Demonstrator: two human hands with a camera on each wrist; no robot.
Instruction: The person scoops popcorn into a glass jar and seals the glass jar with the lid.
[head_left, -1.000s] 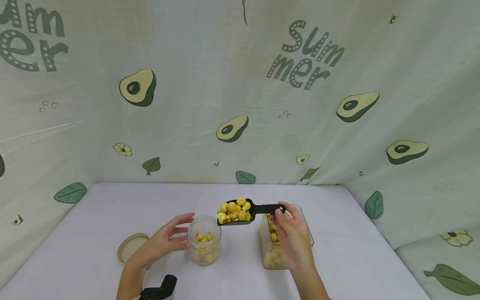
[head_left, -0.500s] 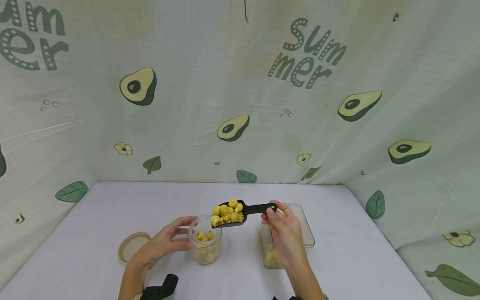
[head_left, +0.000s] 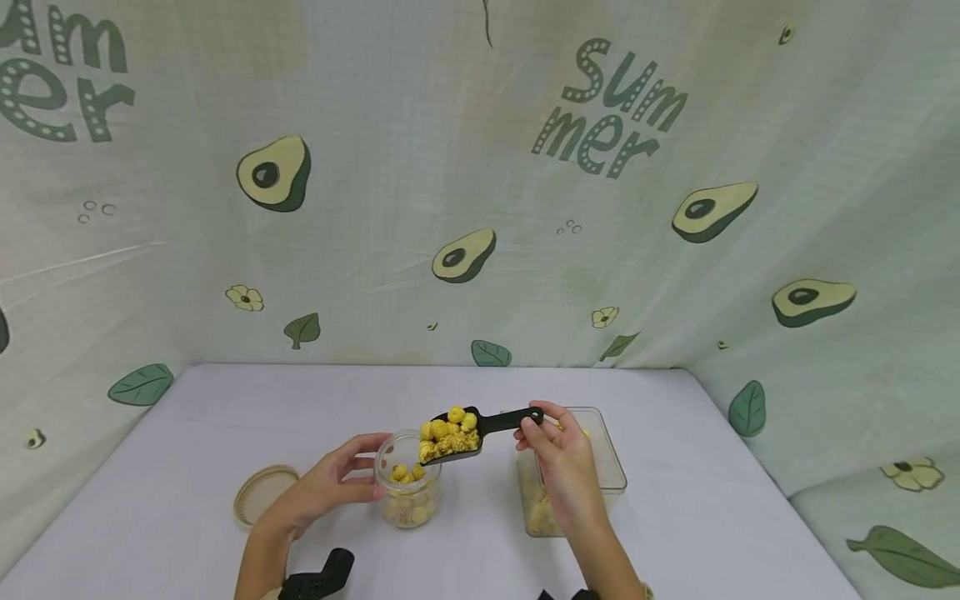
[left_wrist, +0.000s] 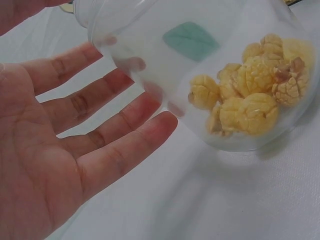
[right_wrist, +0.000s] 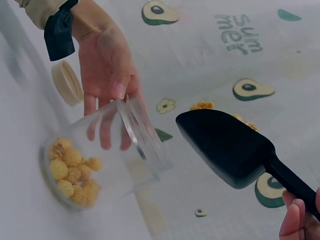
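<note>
Nearest to the person, a black device (head_left: 318, 578) is worn at the left wrist. A little further, the left hand (head_left: 330, 485) comes to the glass jar (right_wrist: 115, 172) from its nine o'clock side; the fingers are spread wide and almost straight, and their tips touch the glass. The jar stands upright on the white worktop (head_left: 480, 550), with a low heap of yellow popcorn (right_wrist: 72, 167) at its bottom. Also at nine o'clock from the jar lies a round beige lid (head_left: 262, 497). At three o'clock, the right hand (head_left: 558, 454) pinches the handle of a black scoop (right_wrist: 232, 150), which carries popcorn too. Its loaded end is between one and two o'clock from the jar; in the head view it overlaps the jar, but the right wrist view shows a gap. Partly behind the right hand is a clear rectangular container (head_left: 528, 483) with more popcorn inside. Farthest, a pale cloth (head_left: 360, 208) rises behind the worktop, printed with avocados (head_left: 283, 162) and leaves (head_left: 140, 385).
</note>
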